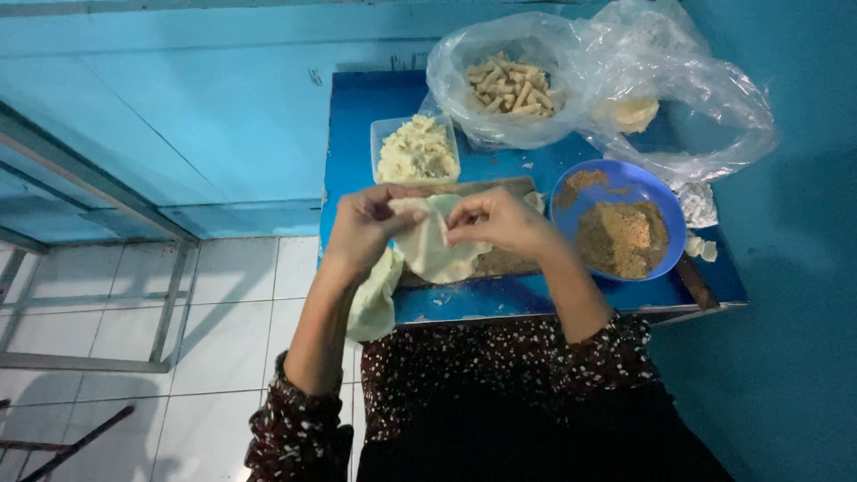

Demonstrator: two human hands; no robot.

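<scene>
Fingers of our left hand [366, 225] and right hand [498, 220] pinch a thin wrapper [433, 245] over the board [500, 261], folding it; filling [416, 152] likely needed next.

I am pinching a thin, matt, pliant wrapper [435, 243] between my left hand [366, 223] and right hand [500, 220]; it is draping like soft dough. Beneath it a rough brown wooden board [500, 261] is lying on the glossy blue table [536, 295]. At three o'clock a smooth blue plastic bowl [656, 192] is holding coarse, grainy crumbs [620, 236]. At twelve o'clock a clear plastic tub [382, 134] is holding a lumpy pale filling [416, 152]. At one o'clock a shiny, crinkled, see-through plastic bag [678, 98] is wrapping matt rolls [513, 87]. My sleeves [295, 428] are dotted cloth.
</scene>
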